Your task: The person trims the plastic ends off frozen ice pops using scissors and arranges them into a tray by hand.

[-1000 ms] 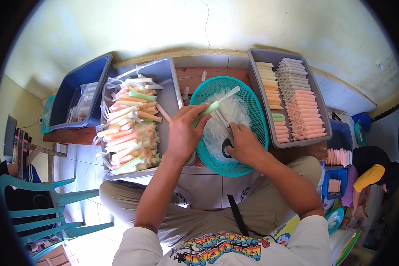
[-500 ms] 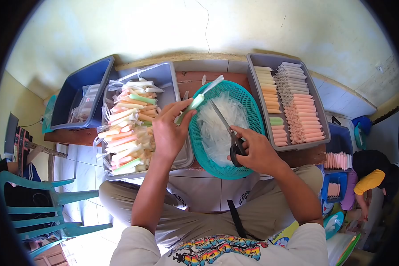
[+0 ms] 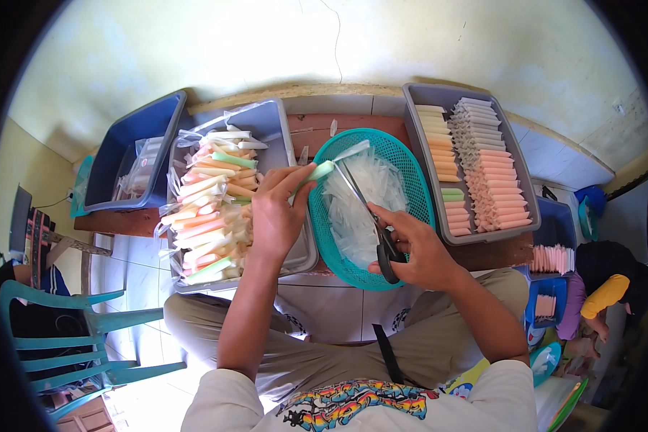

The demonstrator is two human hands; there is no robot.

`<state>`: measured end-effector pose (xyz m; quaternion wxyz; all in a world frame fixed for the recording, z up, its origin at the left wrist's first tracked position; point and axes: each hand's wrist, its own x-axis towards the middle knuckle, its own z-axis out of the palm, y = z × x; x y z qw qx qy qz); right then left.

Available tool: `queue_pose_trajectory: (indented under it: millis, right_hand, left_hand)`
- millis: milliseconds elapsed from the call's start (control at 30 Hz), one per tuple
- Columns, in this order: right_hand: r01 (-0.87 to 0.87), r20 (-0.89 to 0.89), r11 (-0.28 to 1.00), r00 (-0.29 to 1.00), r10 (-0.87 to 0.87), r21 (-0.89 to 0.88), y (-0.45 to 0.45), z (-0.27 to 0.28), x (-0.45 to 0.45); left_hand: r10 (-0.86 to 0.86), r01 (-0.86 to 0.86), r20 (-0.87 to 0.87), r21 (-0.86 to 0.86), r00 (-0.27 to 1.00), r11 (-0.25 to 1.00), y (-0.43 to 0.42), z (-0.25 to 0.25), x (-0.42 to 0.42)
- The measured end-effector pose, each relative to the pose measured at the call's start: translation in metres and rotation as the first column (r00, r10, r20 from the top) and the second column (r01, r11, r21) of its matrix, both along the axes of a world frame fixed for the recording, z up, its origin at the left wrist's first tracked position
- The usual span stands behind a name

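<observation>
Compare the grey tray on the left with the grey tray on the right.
The left tray holds its tubes in a loose, jumbled heap; the right tray has tubes laid in neat stacks. Long plastic ends stick out over the left tray's outer rim, while the right tray's tubes stay inside its rim. Both trays are grey and hold cream, orange, pink and green tubes.
</observation>
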<state>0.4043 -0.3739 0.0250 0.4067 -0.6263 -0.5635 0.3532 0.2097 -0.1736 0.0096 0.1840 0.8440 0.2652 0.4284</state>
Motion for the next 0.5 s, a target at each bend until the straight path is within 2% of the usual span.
queue_pose_trajectory:
  millis: [233,300,500]
  right_hand:
    - [0.003,0.019,1.0,1.0,-0.003,0.021,0.0067,-0.0033,-0.0009]
    - [0.005,-0.11,0.993,0.994,-0.018,-0.119,0.0074,0.0036,-0.0025]
    - [0.002,-0.159,0.991,0.987,-0.023,-0.131,0.0077,-0.002,-0.0014]
  left_hand:
    - [-0.081,0.082,-0.028,0.033,0.996,0.996,-0.0056,-0.0017,0.0022]
    - [-0.104,0.105,-0.04,0.026,0.994,0.994,-0.007,-0.0016,0.002]
    - [-0.112,0.115,-0.052,0.047,0.992,0.992,-0.0082,-0.0031,0.0021]
